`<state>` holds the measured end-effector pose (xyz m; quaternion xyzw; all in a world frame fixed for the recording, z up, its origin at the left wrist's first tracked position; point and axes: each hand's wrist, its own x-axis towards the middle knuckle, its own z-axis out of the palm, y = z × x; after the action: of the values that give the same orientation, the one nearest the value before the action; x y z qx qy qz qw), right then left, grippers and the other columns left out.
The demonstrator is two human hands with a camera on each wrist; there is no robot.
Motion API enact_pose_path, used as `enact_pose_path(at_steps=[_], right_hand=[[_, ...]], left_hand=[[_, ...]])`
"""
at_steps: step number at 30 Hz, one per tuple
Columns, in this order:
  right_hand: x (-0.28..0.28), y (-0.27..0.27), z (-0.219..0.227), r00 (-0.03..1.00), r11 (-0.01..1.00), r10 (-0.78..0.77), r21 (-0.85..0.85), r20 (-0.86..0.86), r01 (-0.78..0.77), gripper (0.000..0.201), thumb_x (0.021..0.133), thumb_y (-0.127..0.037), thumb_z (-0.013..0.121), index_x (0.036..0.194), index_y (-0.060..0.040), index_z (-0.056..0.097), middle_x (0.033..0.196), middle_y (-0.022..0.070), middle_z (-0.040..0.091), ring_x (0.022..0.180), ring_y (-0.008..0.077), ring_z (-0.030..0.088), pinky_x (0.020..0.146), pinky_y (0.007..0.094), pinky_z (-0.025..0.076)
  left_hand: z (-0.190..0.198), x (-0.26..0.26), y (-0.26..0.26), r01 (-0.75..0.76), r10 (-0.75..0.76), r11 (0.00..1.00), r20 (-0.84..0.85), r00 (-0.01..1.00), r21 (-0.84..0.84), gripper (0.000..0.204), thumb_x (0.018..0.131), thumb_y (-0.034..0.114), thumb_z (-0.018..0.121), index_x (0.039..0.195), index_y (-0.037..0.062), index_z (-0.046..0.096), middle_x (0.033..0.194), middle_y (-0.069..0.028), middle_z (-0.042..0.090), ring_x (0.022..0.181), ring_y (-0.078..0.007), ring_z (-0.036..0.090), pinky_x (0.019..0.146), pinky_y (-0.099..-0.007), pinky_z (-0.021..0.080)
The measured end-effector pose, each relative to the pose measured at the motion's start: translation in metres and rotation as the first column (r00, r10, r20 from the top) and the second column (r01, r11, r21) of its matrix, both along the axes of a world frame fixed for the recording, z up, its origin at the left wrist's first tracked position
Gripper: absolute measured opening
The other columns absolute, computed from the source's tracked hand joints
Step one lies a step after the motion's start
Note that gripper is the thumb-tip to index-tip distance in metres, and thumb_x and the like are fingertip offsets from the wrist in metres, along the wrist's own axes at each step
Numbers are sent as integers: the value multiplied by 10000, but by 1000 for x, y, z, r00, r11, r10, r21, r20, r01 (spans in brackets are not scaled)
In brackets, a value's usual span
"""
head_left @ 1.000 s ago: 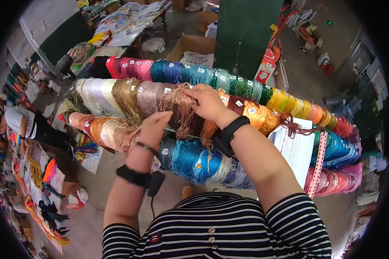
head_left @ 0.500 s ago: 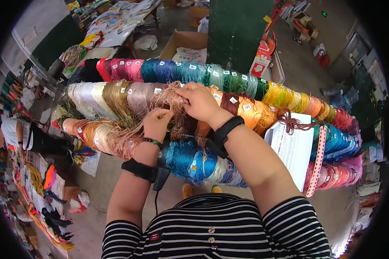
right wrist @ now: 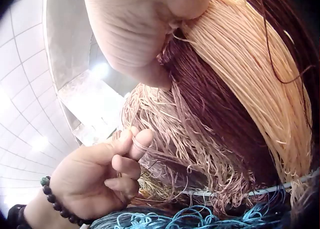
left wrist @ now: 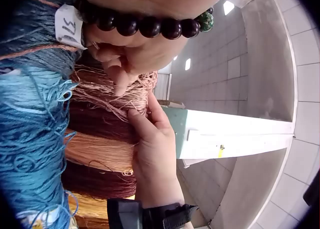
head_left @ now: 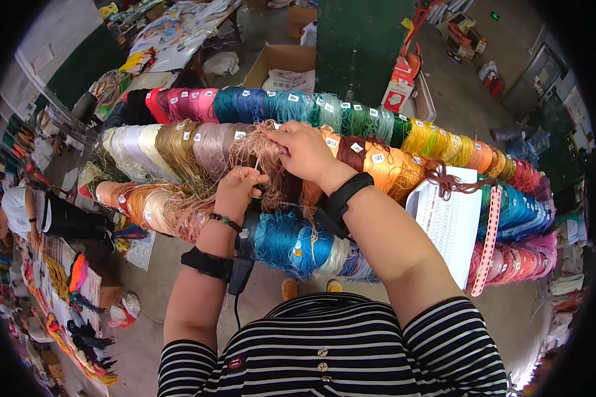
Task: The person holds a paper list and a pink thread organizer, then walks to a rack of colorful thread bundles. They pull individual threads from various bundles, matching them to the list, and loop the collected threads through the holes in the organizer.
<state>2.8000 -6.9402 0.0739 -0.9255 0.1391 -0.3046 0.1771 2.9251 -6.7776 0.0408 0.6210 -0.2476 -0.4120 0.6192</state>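
Observation:
A rack of many coloured thread hanks (head_left: 377, 165) hangs in rows before me, each with a small white tag. My right hand (head_left: 302, 153) grips the top of a dusty-pink hank (head_left: 261, 155) in the middle row, its fingers curled into the strands (right wrist: 165, 64). Just below, my left hand (head_left: 240, 187) pinches a few loose pink threads (right wrist: 134, 141) between thumb and forefinger, seen near the frayed ends (left wrist: 107, 96). Dark maroon (right wrist: 220, 109) and peach (right wrist: 260, 74) hanks lie beside the pink one. A blue hank (head_left: 291, 241) hangs below.
A printed paper sheet (head_left: 450, 225) and a pink lace strip (head_left: 489, 238) hang on the rack's right. Cardboard boxes (head_left: 278, 63) and a green pillar (head_left: 357, 46) stand behind it. A person (head_left: 40, 212) sits left among thread bundles on the floor.
My left hand rose from below the pink hank and closed its fingers on a few loose strands. My right hand stayed gripping the hank's top.

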Motion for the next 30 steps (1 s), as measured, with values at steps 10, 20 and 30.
enact_pose_path(at_steps=[10, 20, 30], right_hand=[[0, 1, 2, 1000, 1000, -7, -3, -12, 7, 456, 705, -69, 652, 1155, -141, 667, 1039, 81, 597, 1038, 302, 548, 893, 407, 425], [-1, 1, 3, 999, 1000, -14, -4, -40, 14, 463, 709, -71, 668, 1167, -136, 656, 1065, 84, 596, 1045, 310, 550, 911, 403, 433], [-1, 2, 4, 999, 1000, -10, 8, -46, 10, 466, 705, -69, 675, 1166, -134, 655, 1064, 80, 595, 1048, 308, 547, 914, 400, 429]], left_hand=[[-2, 1, -1, -11, 11, 1000, -39, 999, 4, 92, 937, 102, 557, 1004, 45, 584, 927, -82, 702, 652, -61, 597, 510, -166, 390], [0, -4, -3, -50, 50, 999, 17, 999, 17, 141, 886, 61, 611, 1018, 38, 566, 936, -97, 710, 692, -93, 660, 502, -169, 394], [-9, 2, -4, -71, 72, 997, -4, 997, 22, 145, 903, 92, 567, 1043, 56, 568, 901, -58, 699, 685, -82, 640, 509, -174, 388]])
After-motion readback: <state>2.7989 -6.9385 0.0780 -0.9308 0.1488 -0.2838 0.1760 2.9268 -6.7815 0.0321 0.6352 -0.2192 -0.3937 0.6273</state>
